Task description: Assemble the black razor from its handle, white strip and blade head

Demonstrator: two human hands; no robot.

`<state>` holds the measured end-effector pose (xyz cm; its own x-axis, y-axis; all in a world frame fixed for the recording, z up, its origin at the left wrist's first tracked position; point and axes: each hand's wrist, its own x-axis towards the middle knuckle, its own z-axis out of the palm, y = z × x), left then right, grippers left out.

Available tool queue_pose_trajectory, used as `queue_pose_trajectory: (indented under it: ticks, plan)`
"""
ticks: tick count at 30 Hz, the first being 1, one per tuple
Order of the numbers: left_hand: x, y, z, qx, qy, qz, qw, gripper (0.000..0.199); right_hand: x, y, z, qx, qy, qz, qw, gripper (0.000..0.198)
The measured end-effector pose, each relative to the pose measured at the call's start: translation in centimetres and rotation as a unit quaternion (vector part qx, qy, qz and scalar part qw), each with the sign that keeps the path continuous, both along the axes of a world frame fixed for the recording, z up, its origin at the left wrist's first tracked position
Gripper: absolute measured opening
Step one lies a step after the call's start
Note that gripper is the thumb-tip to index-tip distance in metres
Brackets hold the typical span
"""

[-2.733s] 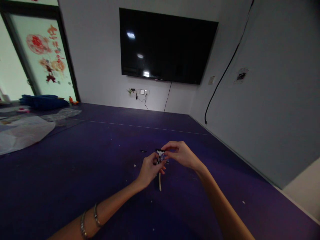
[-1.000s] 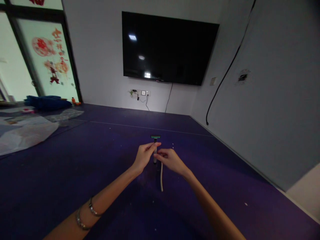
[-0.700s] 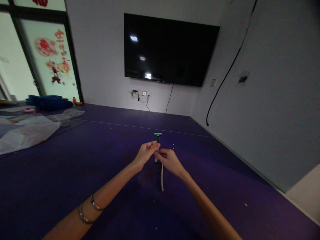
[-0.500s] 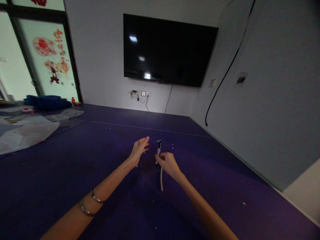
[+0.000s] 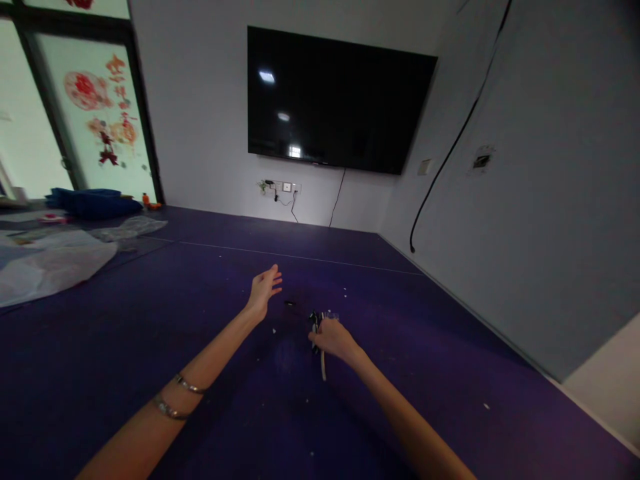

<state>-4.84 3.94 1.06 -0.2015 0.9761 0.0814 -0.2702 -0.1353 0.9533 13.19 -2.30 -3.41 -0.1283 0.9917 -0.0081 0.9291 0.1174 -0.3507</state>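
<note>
My right hand is closed round a razor with a dark and pale handle, low over the purple floor covering. My fingers and blur hide part of the razor. A thin cream-coloured strip sticks out below the hand; I cannot tell whether it is held or lies on the floor. Just behind the fingers shows something clear, like plastic. My left hand hangs in the air to the left, fingers apart, holding nothing. Between the hands lies a small black piece.
White crumbs dot the floor, with a white scrap near my left wrist. Clear plastic sheeting and a dark blue cloth bundle lie at the left. A television hangs ahead; a black cable hangs along the right wall.
My left hand has moved left and slightly away, uncovering the small black piece. My right hand has lowered the razor, whose head was upright and plain to see before.
</note>
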Motion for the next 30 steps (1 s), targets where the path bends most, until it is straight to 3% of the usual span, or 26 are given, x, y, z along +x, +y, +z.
queue_pose_trajectory:
  ticks: [14,17,20,23,24,26,30]
  plan:
    - [-0.2,0.2,-0.3,0.022,0.008,-0.009,1.0,0.034,-0.6,0.2,0.3,-0.01,-0.041,0.004,0.999,0.028]
    - [-0.7,0.9,-1.1,0.033,0.115,-0.024,0.992,0.029,-0.2,0.1,0.7,0.013,-0.031,0.005,0.999,0.028]
    - [-1.6,1.8,-2.7,0.059,0.281,-0.048,0.957,0.021,1.0,0.0,1.5,0.043,-0.014,-0.001,0.999,0.03]
    - [-2.4,2.8,-4.9,0.079,0.328,-0.026,0.941,0.026,2.7,0.0,2.3,0.049,0.005,-0.009,0.999,0.035]
    - [-2.6,3.1,-5.6,0.09,0.357,-0.024,0.93,0.029,3.4,0.0,2.4,0.053,0.007,-0.016,0.998,0.036]
    - [-2.9,3.8,-6.7,0.114,0.467,-0.035,0.876,0.033,4.7,0.0,2.6,0.06,0.008,-0.039,0.997,0.036]
    - [-3.1,5.0,-7.6,0.159,0.678,-0.067,0.714,0.036,6.9,0.2,2.4,0.062,0.008,-0.065,0.996,0.034]
